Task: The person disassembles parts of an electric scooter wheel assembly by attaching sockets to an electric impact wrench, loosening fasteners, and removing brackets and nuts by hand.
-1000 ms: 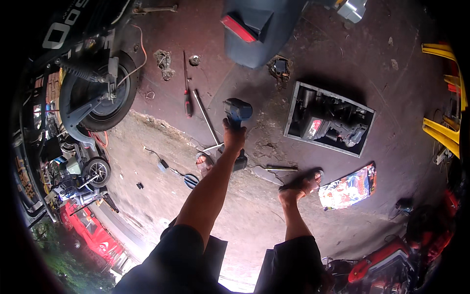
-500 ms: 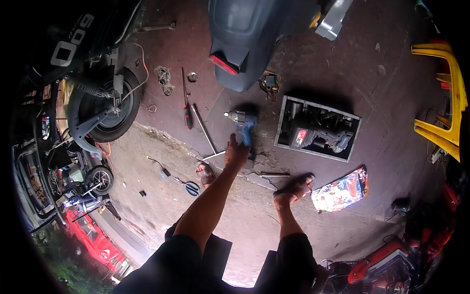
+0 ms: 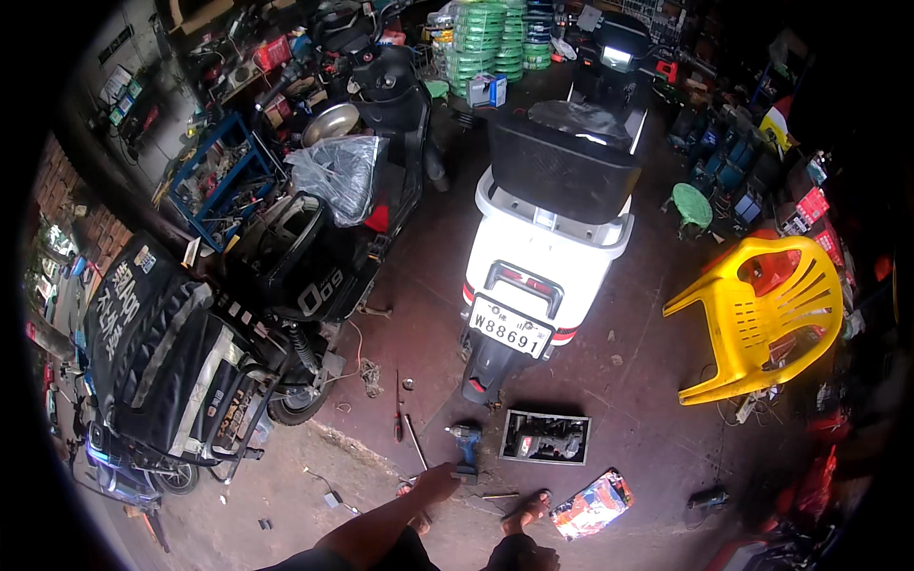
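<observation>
My left hand [image 3: 440,482] reaches from the bottom to the battery end of a blue power drill [image 3: 465,440] on the floor; its fingers are indistinct, so whether it still grips cannot be told. My right hand [image 3: 545,561] is low at the bottom edge, fingers unclear. Left of the drill lie a red-handled screwdriver [image 3: 398,424] and a long metal wrench [image 3: 412,433]. To the right are a metal box of tools [image 3: 507,438] and a colourful flat package [image 3: 586,509]. My sandalled feet show below.
A white scooter [image 3: 538,262] stands ahead, dark scooters [image 3: 319,295] at left. A yellow plastic chair [image 3: 752,305] and green stool [image 3: 692,205] are at right. Stacked green rolls [image 3: 481,43], a blue rack [image 3: 209,181] and cluttered parts line the back.
The view has tilted up, showing whole scooters and the back of the workshop. The drill has turned onto its side, and my left hand has shifted from its handle toward its base.
</observation>
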Tool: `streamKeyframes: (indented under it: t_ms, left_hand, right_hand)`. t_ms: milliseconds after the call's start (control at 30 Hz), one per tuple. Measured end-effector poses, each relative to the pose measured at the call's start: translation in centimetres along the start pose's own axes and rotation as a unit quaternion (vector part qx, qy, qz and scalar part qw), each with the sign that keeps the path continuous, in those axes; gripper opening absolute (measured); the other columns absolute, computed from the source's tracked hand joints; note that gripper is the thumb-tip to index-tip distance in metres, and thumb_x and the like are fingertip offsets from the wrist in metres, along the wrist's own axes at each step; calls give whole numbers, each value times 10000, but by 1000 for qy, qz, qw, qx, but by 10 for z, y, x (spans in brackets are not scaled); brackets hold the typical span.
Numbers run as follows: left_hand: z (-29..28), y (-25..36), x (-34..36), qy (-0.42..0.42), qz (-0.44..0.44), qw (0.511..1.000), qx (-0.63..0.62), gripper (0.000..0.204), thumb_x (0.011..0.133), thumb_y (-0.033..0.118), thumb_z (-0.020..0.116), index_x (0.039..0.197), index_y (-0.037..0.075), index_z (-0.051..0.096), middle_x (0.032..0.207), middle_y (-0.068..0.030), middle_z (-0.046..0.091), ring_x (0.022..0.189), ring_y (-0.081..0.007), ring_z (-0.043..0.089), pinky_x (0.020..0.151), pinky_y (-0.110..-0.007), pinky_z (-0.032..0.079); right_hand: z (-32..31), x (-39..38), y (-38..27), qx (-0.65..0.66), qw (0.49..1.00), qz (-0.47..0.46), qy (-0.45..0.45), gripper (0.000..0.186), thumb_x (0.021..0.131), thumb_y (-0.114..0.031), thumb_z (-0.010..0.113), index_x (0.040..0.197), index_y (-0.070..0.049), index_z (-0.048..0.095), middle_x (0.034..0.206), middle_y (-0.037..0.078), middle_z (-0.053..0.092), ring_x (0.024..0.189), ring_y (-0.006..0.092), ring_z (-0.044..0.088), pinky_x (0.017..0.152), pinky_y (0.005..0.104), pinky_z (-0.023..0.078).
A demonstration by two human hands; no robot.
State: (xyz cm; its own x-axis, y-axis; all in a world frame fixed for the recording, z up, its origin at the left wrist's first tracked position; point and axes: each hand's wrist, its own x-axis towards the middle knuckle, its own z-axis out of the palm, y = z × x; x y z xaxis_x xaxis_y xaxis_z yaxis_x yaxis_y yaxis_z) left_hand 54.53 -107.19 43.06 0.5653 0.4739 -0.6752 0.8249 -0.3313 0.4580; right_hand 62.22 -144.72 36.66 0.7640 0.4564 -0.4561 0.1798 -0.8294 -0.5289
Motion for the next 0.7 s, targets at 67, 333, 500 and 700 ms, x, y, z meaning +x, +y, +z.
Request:
streamKeyframes:
  t_ms: [67, 333, 500, 700]
  left_hand:
    - [-37, -8, -4, 33, 68, 997, -6, 360, 810, 280, 552, 1103, 80, 616, 1091, -117, 624, 1078, -284, 564, 892, -392, 460]
    - [-150, -40, -78, 166, -58, 984, -39, 421, 753, 342, 586, 1078, 77, 607, 1052, -191, 640, 989, -351, 614, 862, -443, 484]
    - [-96, -140, -138, 149, -156, 976, -6, 471, 709, 342, 625, 1113, 101, 623, 1106, -154, 637, 1050, -322, 596, 900, -403, 474]
    - [15, -211, -201, 112, -264, 958, -13, 441, 669, 373, 681, 1033, 125, 666, 1026, -134, 661, 992, -294, 618, 857, -398, 491]
  right_hand:
    - [-12, 3, -16, -1, 999, -37, 26, 438, 831, -371, 586, 1100, -26, 591, 1079, 224, 593, 1041, 358, 554, 901, 451, 428]
    - [-86, -22, -68, 59, 996, 6, 63, 479, 847, -452, 544, 1066, -34, 630, 1053, 197, 632, 1004, 367, 574, 869, 457, 450]
    - [-63, -59, 53, -91, 986, 124, -65, 555, 898, -518, 389, 1117, -66, 624, 1122, 180, 617, 1085, 355, 547, 907, 483, 423]
    - [-86, -29, 128, -180, 960, 141, -164, 505, 897, -484, 373, 1058, -79, 628, 1036, 155, 603, 1008, 308, 542, 842, 466, 423]
